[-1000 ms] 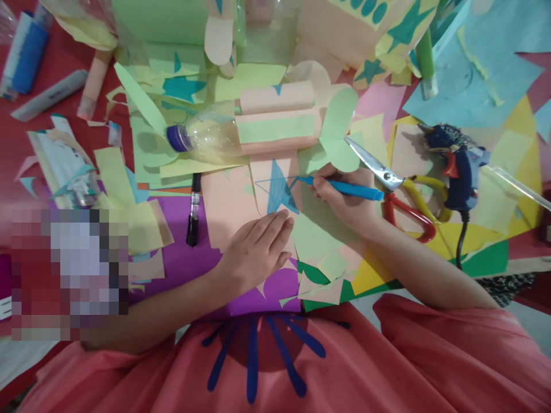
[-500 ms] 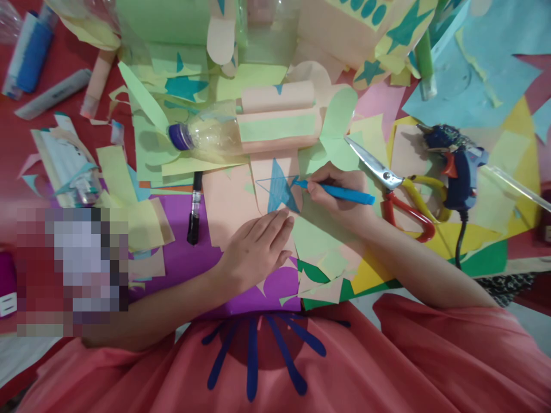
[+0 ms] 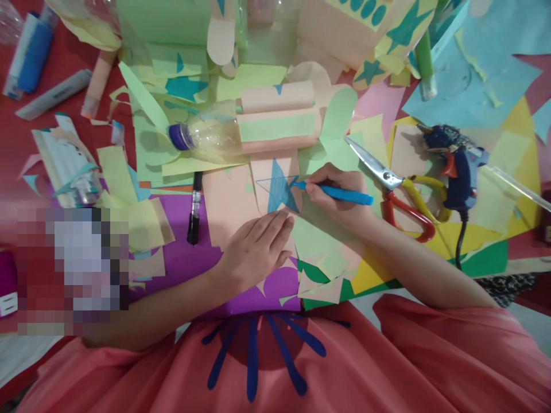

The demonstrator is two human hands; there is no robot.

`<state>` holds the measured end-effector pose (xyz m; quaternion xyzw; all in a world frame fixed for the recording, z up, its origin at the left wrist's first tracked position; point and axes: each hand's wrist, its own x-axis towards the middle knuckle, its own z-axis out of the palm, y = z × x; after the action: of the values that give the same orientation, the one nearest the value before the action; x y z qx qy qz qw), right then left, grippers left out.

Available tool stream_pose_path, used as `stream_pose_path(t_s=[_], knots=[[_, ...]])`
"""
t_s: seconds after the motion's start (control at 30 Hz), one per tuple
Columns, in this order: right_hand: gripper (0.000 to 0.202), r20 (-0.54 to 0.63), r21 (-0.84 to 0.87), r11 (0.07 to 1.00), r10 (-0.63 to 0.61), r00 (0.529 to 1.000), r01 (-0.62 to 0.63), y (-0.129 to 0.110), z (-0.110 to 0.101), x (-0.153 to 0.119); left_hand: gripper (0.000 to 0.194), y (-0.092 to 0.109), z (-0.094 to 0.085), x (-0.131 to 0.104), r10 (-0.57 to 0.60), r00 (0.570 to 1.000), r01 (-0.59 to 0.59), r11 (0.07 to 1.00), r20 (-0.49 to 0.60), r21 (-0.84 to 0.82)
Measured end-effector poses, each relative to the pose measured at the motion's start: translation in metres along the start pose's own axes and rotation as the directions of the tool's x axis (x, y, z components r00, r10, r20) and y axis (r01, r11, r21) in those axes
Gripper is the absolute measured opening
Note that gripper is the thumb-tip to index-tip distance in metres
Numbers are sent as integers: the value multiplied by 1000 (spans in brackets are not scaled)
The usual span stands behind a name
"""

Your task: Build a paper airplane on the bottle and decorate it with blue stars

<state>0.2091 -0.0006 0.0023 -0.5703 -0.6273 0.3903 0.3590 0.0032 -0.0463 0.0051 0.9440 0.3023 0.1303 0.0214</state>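
Note:
My right hand [image 3: 338, 195] grips a blue marker [image 3: 340, 195], its tip on the right arm of a blue star [image 3: 278, 189] partly coloured in on a peach paper sheet [image 3: 230, 203]. My left hand [image 3: 256, 249] lies flat, fingers together, pressing the lower edge of that sheet just below the star. A clear plastic bottle with a purple cap [image 3: 206, 135], wrapped in peach and green paper, lies on its side just beyond the sheet.
Scissors with red and yellow handles [image 3: 398, 186] lie open right of my right hand; a blue glue gun [image 3: 458, 166] with a black cord sits beyond. A black marker [image 3: 194, 209] lies left of the sheet. Coloured paper scraps, glue sticks [image 3: 30, 51] and decorated paper boxes [image 3: 365, 28] crowd the red table.
My right hand and the marker have shifted slightly left along the star's right arm. My left hand has stayed flat on the sheet.

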Motion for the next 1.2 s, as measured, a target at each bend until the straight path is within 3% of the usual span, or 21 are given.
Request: stream_pose_path(t_s=[0.2,0.53,0.87,1.2], knots=[[17,-99,-16,1000,15,995,-17,-1,1,-1,37,0,0,-2,2,1000,-1,1000,11,-13],[13,-70,7,999,39,997,-39,-2,2,0,35,0,-2,0,4,1000,-4,1000,-9,6],[17,4,25,984,-175,985,175,5,3,-1,36,0,0,-2,1,1000,-1,1000,-3,-10],[16,-80,6,1000,27,996,-27,-2,3,0,37,0,0,-1,2,1000,-2,1000,9,0]])
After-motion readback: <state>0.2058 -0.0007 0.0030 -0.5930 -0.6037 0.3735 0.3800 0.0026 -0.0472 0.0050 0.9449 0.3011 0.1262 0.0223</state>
